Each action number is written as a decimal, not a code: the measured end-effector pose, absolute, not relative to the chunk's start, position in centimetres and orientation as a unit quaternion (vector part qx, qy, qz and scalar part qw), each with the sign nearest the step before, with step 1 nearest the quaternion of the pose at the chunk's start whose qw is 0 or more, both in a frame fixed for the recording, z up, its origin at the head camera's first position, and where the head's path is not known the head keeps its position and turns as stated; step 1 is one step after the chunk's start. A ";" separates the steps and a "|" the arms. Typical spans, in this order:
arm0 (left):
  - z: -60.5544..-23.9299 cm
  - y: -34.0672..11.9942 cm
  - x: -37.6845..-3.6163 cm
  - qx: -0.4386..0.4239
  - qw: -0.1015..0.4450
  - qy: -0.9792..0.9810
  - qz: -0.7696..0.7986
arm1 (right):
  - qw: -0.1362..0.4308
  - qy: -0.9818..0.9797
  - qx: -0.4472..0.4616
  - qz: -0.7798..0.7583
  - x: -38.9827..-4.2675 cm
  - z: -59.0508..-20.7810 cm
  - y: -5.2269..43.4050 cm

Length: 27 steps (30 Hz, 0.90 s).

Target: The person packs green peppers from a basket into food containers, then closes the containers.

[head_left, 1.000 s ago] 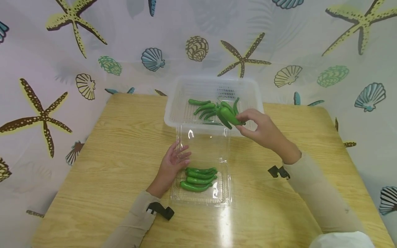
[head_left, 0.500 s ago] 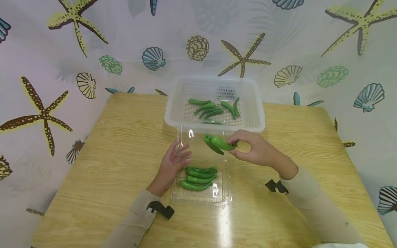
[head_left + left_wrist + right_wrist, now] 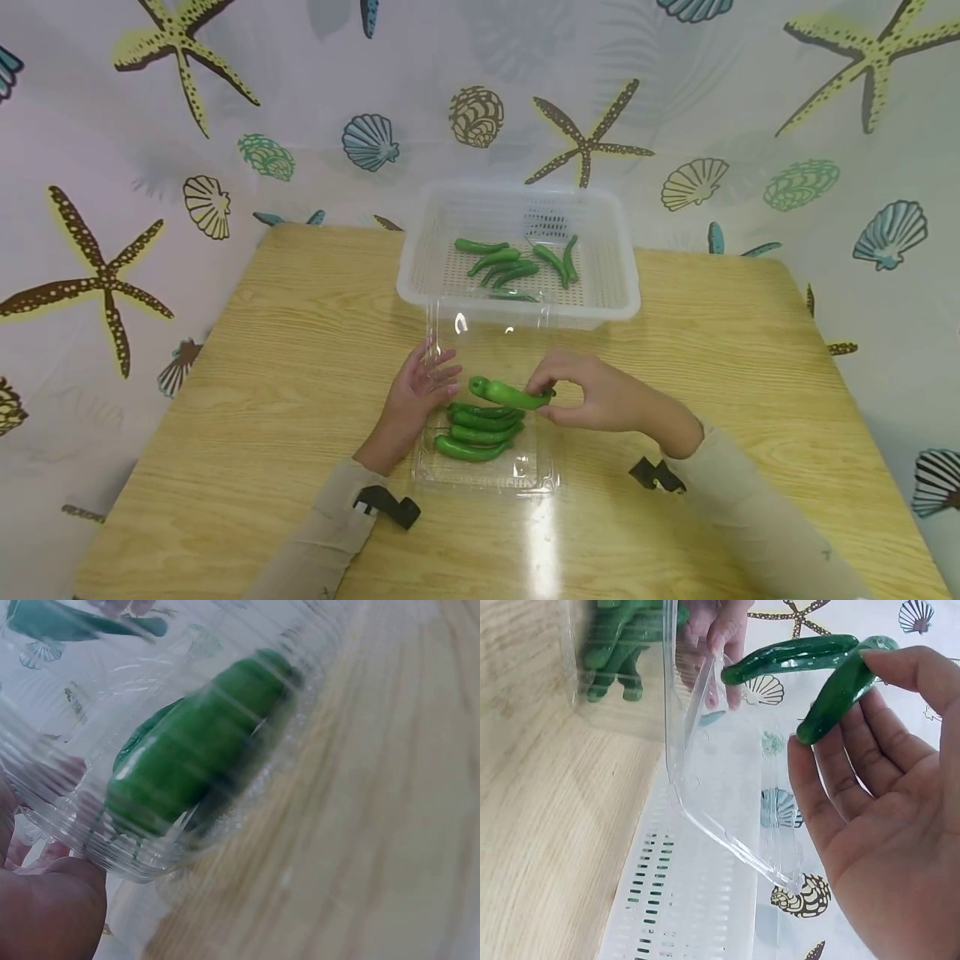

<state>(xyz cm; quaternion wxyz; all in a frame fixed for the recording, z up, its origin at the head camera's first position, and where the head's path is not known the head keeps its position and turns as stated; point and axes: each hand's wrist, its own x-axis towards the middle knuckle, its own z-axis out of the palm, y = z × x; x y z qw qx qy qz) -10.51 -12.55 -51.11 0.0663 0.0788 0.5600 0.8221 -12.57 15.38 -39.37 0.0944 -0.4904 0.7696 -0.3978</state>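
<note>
My right hand (image 3: 596, 393) pinches green chili peppers (image 3: 504, 394) by one end, over the back of a clear plastic clamshell box (image 3: 551, 482). In the right wrist view, two peppers (image 3: 840, 697) show at the thumb and fingertips, one angled down and the other stretching away. Several green peppers (image 3: 472, 451) lie side by side in the box's base. The box's lid (image 3: 491, 346) is raised at the far side. My left hand (image 3: 408, 404) rests at the box's left side near the hinge, fingers loosely extended against the plastic; the lid partly covers them.
A white perforated basket (image 3: 618, 310) stands behind the box, with several green peppers (image 3: 498, 260) inside. The wooden table (image 3: 285, 350) meets a curtain (image 3: 420, 83) printed with shells and starfish.
My right hand has carried the peppers out of the basket, toward me and slightly left, to above the box. The left hand has stayed in place.
</note>
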 end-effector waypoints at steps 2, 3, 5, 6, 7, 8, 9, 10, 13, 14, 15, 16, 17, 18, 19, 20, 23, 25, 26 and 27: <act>-51.1 -12.5 -10.5 0.081 0.066 0.558 0.823 | 0.121 0.773 -0.486 -0.390 -12.5 -39.9 15.5; -51.1 -12.5 -10.5 0.081 0.066 0.557 0.824 | 0.132 0.774 -0.484 -0.387 -12.4 -40.1 15.5; -51.1 -12.5 -10.5 0.082 0.066 0.556 0.825 | 0.149 0.774 -0.486 -0.378 -12.2 -40.3 15.5; -51.1 -12.5 -10.6 0.083 0.065 0.555 0.825 | 0.156 0.774 -0.487 -0.374 -12.1 -40.3 15.5; -51.2 -12.5 -10.6 0.083 0.065 0.556 0.825 | 0.160 0.775 -0.488 -0.368 -12.0 -40.3 15.4; -51.2 -12.5 -10.6 0.083 0.064 0.556 0.825 | 0.165 0.776 -0.489 -0.362 -11.9 -40.2 15.3; -51.2 -12.5 -10.6 0.083 0.063 0.556 0.825 | 0.171 0.777 -0.490 -0.356 -11.7 -40.2 15.3; -51.2 -12.5 -10.6 0.083 0.062 0.556 0.825 | 0.175 0.779 -0.491 -0.348 -11.6 -40.1 15.2; -51.2 -12.5 -10.6 0.083 0.061 0.554 0.826 | 0.187 0.782 -0.496 -0.327 -11.2 -39.9 14.9; -51.2 -12.5 -10.6 0.083 0.061 0.552 0.827 | 0.191 0.782 -0.499 -0.323 -11.0 -39.8 14.8; -51.2 -12.5 -10.6 0.082 0.062 0.552 0.828 | 0.193 0.781 -0.501 -0.318 -10.9 -39.8 14.8; -51.1 -12.5 -10.6 0.081 0.063 0.551 0.828 | 0.196 0.781 -0.504 -0.313 -10.8 -39.8 14.7; -51.1 -12.5 -10.6 0.080 0.064 0.551 0.828 | 0.199 0.780 -0.506 -0.310 -10.8 -39.8 14.7; -51.0 -12.5 -10.6 0.079 0.065 0.552 0.828 | 0.201 0.780 -0.508 -0.306 -10.7 -39.8 14.6; -51.0 -12.5 -10.6 0.078 0.066 0.552 0.828 | 0.205 0.780 -0.508 -0.302 -10.7 -39.9 14.6; -51.0 -12.5 -10.5 0.078 0.067 0.552 0.828 | 0.209 0.781 -0.509 -0.296 -10.6 -40.0 14.5; -51.0 -12.5 -10.5 0.081 0.067 0.554 0.826 | 0.226 0.780 -0.508 -0.287 -10.5 -40.4 14.3; -51.0 -12.5 -10.5 0.083 0.067 0.553 0.826 | 0.237 0.778 -0.509 -0.282 -10.4 -40.6 14.0; -51.0 -12.5 -10.5 0.084 0.066 0.554 0.826 | 0.242 0.777 -0.509 -0.281 -10.4 -40.7 13.9; -51.0 -12.5 -10.5 0.084 0.066 0.555 0.825 | 0.245 0.775 -0.511 -0.280 -10.3 -40.9 13.7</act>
